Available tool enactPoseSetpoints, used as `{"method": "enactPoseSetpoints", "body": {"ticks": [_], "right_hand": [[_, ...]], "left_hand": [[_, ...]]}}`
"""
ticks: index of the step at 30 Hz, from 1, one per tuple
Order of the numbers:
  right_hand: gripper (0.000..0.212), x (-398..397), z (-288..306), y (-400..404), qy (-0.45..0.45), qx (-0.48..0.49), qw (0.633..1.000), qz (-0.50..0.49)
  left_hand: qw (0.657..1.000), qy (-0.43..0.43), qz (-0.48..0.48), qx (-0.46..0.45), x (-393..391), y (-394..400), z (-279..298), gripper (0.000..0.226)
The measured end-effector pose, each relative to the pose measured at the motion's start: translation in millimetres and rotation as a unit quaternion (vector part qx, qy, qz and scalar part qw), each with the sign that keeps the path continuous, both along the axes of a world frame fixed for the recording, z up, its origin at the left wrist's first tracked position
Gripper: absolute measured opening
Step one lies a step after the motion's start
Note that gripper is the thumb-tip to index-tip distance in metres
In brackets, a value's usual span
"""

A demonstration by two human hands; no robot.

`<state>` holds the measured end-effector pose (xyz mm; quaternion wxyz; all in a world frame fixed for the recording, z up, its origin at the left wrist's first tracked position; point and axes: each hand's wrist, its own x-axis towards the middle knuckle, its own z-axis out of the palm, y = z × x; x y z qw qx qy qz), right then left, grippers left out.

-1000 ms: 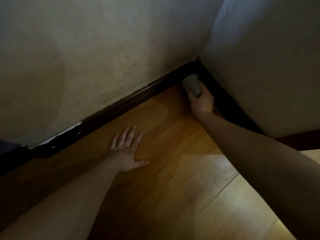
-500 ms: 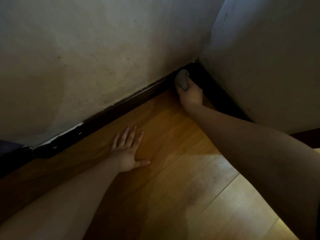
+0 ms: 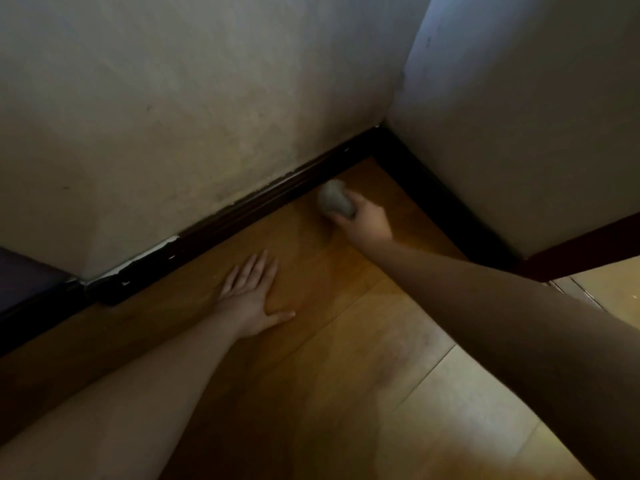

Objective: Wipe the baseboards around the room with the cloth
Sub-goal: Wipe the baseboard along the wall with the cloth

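change: the cloth (image 3: 335, 199) was jammed right into the corner a second ago; now it's been pulled back out and sits further left along the left-hand baseboard (image 3: 263, 206), carried by the right hand (image 3: 363, 220).

meaning for the task: the corner bit looks done, and the stroke seems to be heading back along the left wall's run. That's a guess from the positions, nothing more.

cloth location: just in front of the dark baseboard, low over the wooden floor (image 3: 311, 341). Actual contact with the trim can't be told, the shot is a bit smeared there.

cloth shape and axis: bunched into a rounded grey wad, so not much of a long axis. It's slightly longer from upper-left to lower-right, with the free end aimed at the baseboard.

right hand fingers: curled round the wad from behind, clamped on it.

left hand (image 3: 252, 299): laid flat on the floor, unmoved over that second, fingers (image 3: 254, 268) straight and close together, thumb stuck out to the side. Nothing is held, it's just a prop.

baseboard condition: chipped paint is seen further left (image 3: 149, 256), with that stretch probably not reached yet.
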<state>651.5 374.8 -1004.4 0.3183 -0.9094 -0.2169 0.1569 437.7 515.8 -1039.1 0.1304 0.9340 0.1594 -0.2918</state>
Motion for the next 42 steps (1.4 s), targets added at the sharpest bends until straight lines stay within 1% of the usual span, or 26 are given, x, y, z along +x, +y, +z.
{"method": "enactPoseSetpoints", "body": {"ticks": [2,4,6,9,13,16,22,28,32,36,39,42], "right_hand": [[0.061,27,9,-22,0.004,-0.007,0.996,-0.084],[0.060,51,17,-34,0.001,-0.004,0.989,-0.147],[0.058,70,25,-36,-0.011,0.020,0.984,-0.177],[0.053,93,34,-26,-0.036,0.057,0.984,-0.167],[0.050,113,36,0,-0.075,0.073,0.984,-0.146],[0.050,123,31,11,-0.101,0.030,0.986,-0.127],[0.050,140,19,36,-0.129,-0.016,0.980,-0.150],[0.044,104,7,46,-0.110,-0.023,0.985,-0.132],[0.041,62,3,53,-0.090,0.000,0.992,-0.088],[0.045,16,7,64,-0.071,0.025,0.995,-0.064],[0.051,-9,12,67,-0.025,0.048,0.998,-0.031],[0.054,-15,17,58,0.014,0.052,0.998,0.021]], "left_hand": [[0.998,-0.017,0.041,0.038,-11,3,2,0.122],[0.995,-0.024,0.060,0.072,-17,4,2,0.123],[0.996,-0.005,0.060,0.059,-19,2,0,0.119],[0.997,0.017,0.072,0.023,-17,5,-4,0.120],[0.997,0.031,0.062,0.015,-18,7,-4,0.132],[0.997,0.039,0.062,0.008,-16,9,-1,0.131],[0.996,0.056,0.066,0.002,-14,9,-4,0.133],[0.996,0.055,0.065,0.000,-13,10,-1,0.131],[0.997,0.055,0.058,0.005,-14,10,-2,0.127],[0.996,0.057,0.062,0.007,-14,8,-2,0.128],[0.996,0.054,0.073,0.011,-12,8,-2,0.128],[0.995,0.064,0.073,0.006,-10,7,1,0.131]]}}
